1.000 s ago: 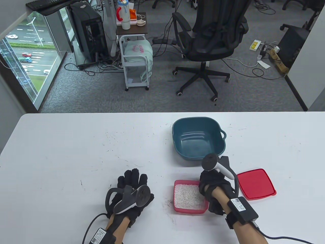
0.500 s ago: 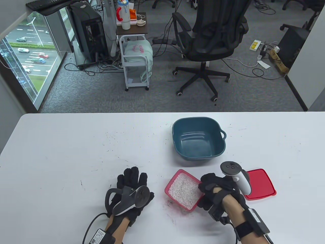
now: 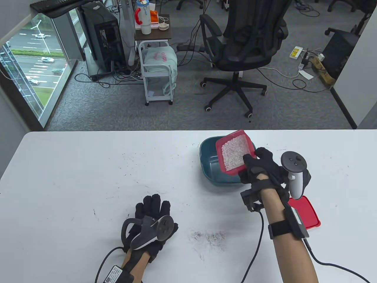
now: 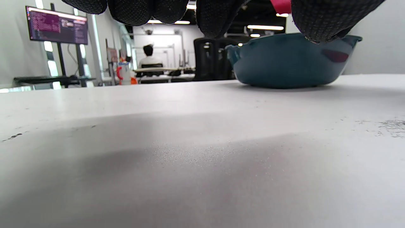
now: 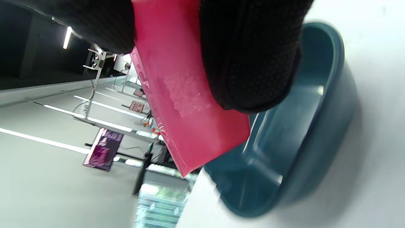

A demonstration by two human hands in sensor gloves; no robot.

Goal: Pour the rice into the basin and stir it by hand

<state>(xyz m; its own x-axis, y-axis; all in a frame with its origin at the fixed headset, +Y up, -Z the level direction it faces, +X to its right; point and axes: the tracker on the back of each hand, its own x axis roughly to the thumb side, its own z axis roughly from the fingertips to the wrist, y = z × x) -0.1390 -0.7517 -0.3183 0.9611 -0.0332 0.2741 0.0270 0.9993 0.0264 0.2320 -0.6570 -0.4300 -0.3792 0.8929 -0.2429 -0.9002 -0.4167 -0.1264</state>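
My right hand (image 3: 259,168) grips a red square container (image 3: 234,151) full of white rice (image 3: 234,153) by its near corner and holds it in the air over the teal basin (image 3: 207,165). The container is roughly level and its rice stays inside. In the right wrist view its red underside (image 5: 183,104) hangs above the basin (image 5: 294,152), with a gloved finger curled across it. My left hand (image 3: 153,218) lies flat on the table with straight fingers, holding nothing. The left wrist view shows the basin (image 4: 284,61) ahead and my fingertips (image 4: 218,15) along the top edge.
The red lid (image 3: 306,212) lies on the table behind my right forearm. A patch of dark specks (image 3: 210,237) marks the white table (image 3: 73,177) where the container stood. An office chair (image 3: 244,44) and a white cart (image 3: 157,73) stand on the floor beyond the far edge.
My right hand has lifted the rice container off the table and carried it away from me to above the basin. The left hand has stayed still.
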